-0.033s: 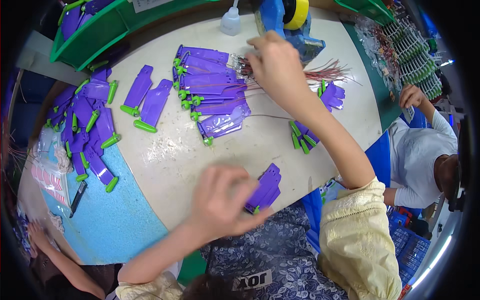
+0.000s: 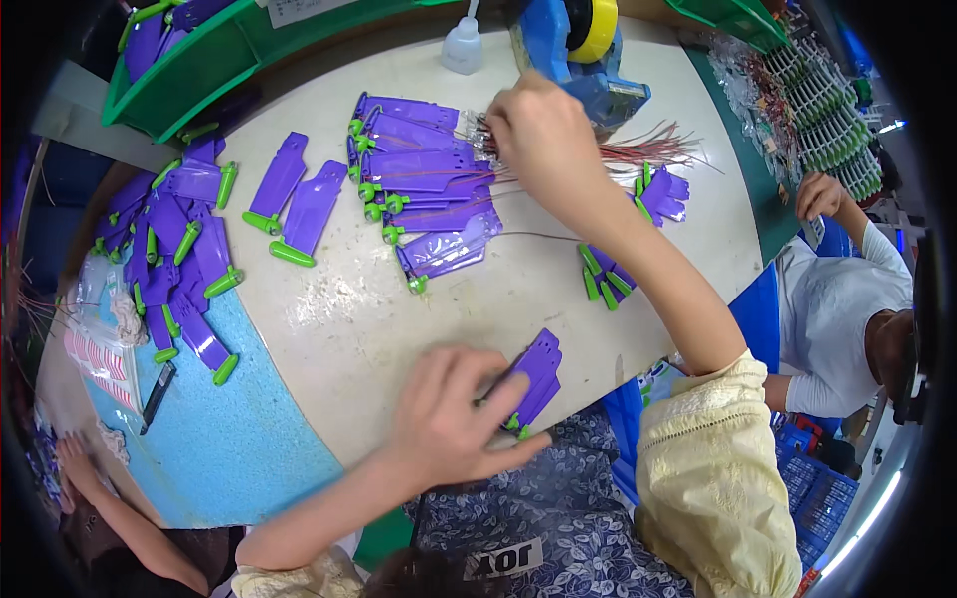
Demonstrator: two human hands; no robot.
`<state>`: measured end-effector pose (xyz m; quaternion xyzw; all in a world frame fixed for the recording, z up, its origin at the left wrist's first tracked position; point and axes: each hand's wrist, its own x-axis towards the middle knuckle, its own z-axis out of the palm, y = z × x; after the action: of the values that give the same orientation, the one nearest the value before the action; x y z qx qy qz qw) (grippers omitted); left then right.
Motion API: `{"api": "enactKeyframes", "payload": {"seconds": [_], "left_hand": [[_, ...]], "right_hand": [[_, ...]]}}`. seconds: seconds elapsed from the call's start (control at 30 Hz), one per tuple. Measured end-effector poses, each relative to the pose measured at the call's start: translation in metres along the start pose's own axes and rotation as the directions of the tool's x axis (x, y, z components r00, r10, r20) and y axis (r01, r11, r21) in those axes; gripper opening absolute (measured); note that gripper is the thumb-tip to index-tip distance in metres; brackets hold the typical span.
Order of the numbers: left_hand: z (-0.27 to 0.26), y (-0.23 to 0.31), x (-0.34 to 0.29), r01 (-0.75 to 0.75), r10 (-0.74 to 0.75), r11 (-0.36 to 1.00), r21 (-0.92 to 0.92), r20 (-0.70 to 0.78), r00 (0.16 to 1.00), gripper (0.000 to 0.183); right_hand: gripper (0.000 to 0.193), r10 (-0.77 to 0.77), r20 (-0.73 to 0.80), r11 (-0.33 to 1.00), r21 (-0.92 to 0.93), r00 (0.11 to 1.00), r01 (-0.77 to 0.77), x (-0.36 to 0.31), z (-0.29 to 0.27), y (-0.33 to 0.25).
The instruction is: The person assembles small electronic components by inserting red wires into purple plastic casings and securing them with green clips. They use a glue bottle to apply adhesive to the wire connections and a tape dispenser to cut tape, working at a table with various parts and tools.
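Observation:
My right hand reaches across the table to a bundle of thin red-brown wires. Its fingers are closed and bent down at the bundle's left end; whatever they pinch is hidden. My left hand, slightly blurred, is by the near table edge. Its thumb stands apart from its curled fingers, beside a small stack of flat purple plastic parts with green ends. Left of the right hand, several similar purple parts lie overlapped in a column, with thin wires running to their green ends.
Two purple parts lie apart, left of the column; a larger heap sits farther left. Behind stand a green bin, a white squeeze bottle and a blue tape dispenser. A co-worker sits at right; another person's hand shows at left.
My left hand has shifted slightly right and down, its fingers now against the near purple stack. My right hand has lowered a little, its fingers more curled at the wire bundle.

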<state>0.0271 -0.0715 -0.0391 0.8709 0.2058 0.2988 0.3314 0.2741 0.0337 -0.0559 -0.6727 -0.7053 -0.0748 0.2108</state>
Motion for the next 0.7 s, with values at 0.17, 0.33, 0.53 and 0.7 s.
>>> {"api": "enactKeyframes", "payload": {"seconds": [0.17,0.33,0.53,0.7], "left_hand": [[0.01,-0.023,-0.024,0.061,-0.061,0.991,0.12,-0.005,0.998,0.033],[-0.002,-0.033,0.012,0.047,-0.023,0.944,0.326,-0.077,0.997,0.034],[0.003,-0.046,0.021,0.205,-0.147,0.916,0.344,-0.187,0.971,0.034],[0.007,-0.053,0.017,0.184,-0.174,0.983,0.024,-0.213,0.961,0.043]], "right_hand": [[0.008,-0.083,-0.145,0.995,-0.073,0.986,0.073,0.002,-0.014,-0.017],[0.005,-0.111,-0.092,0.991,-0.088,0.99,0.103,-0.009,-0.01,-0.006],[0.008,-0.147,-0.248,0.977,0.117,0.958,0.18,-0.005,-0.018,-0.013],[0.013,-0.107,0.203,0.936,0.35,0.973,0.029,-0.056,-0.068,-0.063]]}}
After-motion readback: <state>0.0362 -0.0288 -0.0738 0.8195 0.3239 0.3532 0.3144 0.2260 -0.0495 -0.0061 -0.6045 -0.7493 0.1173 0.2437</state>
